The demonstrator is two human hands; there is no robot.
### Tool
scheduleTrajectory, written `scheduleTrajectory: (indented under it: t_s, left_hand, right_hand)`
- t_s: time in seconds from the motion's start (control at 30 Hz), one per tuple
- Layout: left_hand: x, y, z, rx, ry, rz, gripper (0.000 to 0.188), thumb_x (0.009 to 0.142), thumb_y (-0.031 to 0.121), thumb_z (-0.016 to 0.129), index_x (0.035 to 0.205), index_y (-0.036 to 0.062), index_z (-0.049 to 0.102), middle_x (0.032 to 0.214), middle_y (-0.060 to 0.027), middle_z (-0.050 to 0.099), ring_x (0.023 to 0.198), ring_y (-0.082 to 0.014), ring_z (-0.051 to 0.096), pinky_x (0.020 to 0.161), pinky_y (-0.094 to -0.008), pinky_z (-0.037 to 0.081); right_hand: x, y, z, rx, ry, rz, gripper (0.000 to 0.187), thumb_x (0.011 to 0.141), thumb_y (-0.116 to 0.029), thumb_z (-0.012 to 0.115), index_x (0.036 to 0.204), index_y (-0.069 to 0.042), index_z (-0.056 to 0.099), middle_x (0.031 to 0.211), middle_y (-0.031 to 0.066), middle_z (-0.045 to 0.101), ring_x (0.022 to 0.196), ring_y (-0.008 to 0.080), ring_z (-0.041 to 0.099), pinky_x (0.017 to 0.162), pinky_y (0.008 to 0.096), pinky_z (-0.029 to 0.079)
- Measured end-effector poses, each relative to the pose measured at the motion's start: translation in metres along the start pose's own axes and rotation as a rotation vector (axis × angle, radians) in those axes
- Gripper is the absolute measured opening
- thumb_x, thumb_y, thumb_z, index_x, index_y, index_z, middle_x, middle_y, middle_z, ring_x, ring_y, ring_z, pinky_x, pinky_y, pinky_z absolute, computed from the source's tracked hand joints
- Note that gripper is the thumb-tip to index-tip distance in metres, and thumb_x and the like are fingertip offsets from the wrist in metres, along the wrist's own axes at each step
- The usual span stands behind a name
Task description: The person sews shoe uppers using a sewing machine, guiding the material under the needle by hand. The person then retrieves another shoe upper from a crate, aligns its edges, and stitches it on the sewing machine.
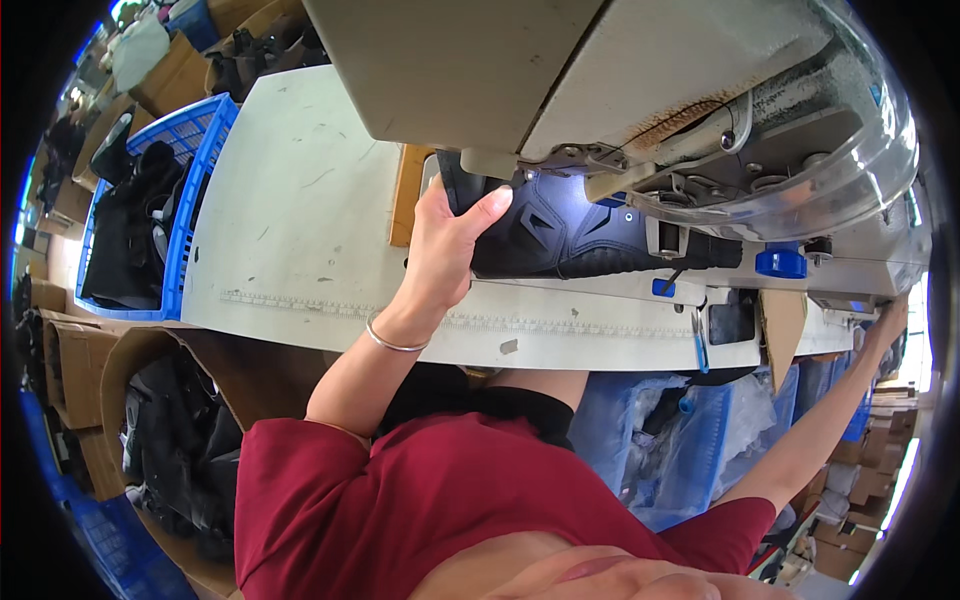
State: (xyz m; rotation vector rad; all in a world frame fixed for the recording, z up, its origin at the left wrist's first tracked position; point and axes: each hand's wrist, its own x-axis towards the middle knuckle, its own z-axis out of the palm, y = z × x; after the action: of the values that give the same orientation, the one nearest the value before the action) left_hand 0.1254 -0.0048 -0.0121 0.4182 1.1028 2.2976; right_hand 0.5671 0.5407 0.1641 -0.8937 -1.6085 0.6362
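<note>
Our left hand (pixel 448 235) has the black piece (pixel 535 245) by its left end, just right of that palm, under the sewing machine (pixel 440 85); can't tell our right hand's (pixel 893 318) grip. Looks light, padded, bendy; we'd grab edges.

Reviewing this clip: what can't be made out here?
All in the head view:
- Most fingers of the left hand: hidden by the hand itself and the black moulded piece.
- Fingers of the right hand, and whatever they touch: too small and blurred near the fisheye rim.
- The black piece's far side: covered by the sewing machine.
- Marks on the ruler strip: too small to read.
</note>
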Motion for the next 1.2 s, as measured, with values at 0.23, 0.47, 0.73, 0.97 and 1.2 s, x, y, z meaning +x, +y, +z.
scheduleTrajectory:
  t_s: [0.23,0.47,0.73,0.97,1.2]
  left_hand:
    - [0.000,-0.003,0.004,-0.028,0.003,-0.029,0.033,0.086,0.004,0.064,0.117,-0.0015,0.054,0.109,-0.0063,0.062,0.097,-0.0127,0.059,0.089,-0.0284,0.048]
    - [0.002,-0.007,0.001,-0.088,-0.013,-0.028,0.034,0.086,0.005,0.064,0.118,-0.0013,0.053,0.110,-0.0066,0.061,0.098,-0.0128,0.059,0.090,-0.0289,0.047]
    - [0.006,0.003,-0.014,0.092,-0.025,-0.089,0.033,0.090,0.011,0.062,0.119,0.0000,0.051,0.104,-0.0055,0.061,0.094,-0.0120,0.059,0.085,-0.0268,0.048]
    - [0.080,0.020,-0.045,1.118,0.322,0.754,0.034,0.083,0.017,0.061,0.115,0.0067,0.058,0.114,-0.0142,0.057,0.105,-0.0320,0.055,0.091,-0.0402,0.044]
    - [0.148,0.011,-0.044,1.507,-0.429,0.418,0.032,0.091,0.032,0.045,0.107,0.0137,0.067,0.101,-0.0138,0.067,0.096,-0.0332,0.063,0.082,-0.0407,0.048]
  right_hand:
    - [-0.056,0.015,0.035,0.231,0.312,0.081,0.066,0.097,-0.051,0.042,0.134,0.004,0.042,0.132,0.0132,0.050,0.121,0.0242,0.046,0.100,0.0380,0.035]
    - [0.054,0.002,-0.047,-0.271,-0.144,0.015,0.059,0.101,-0.044,0.037,0.131,0.006,0.045,0.125,0.0139,0.055,0.108,0.0246,0.055,0.093,0.0351,0.041]
    - [-0.092,0.011,0.088,0.034,0.351,0.008,0.063,0.102,-0.044,0.032,0.132,0.010,0.042,0.133,0.0184,0.049,0.116,0.0272,0.049,0.100,0.0379,0.039]
    - [-0.329,-0.130,0.194,-0.199,0.386,-0.922,0.038,0.101,-0.025,0.039,0.096,0.001,0.065,0.100,0.0187,0.066,0.093,0.0331,0.062,0.084,0.0400,0.050]
    - [-0.302,-0.060,0.363,-0.003,-0.237,-1.188,0.033,0.098,-0.017,0.039,0.109,0.003,0.063,0.111,0.0185,0.064,0.103,0.0351,0.058,0.090,0.0427,0.040]
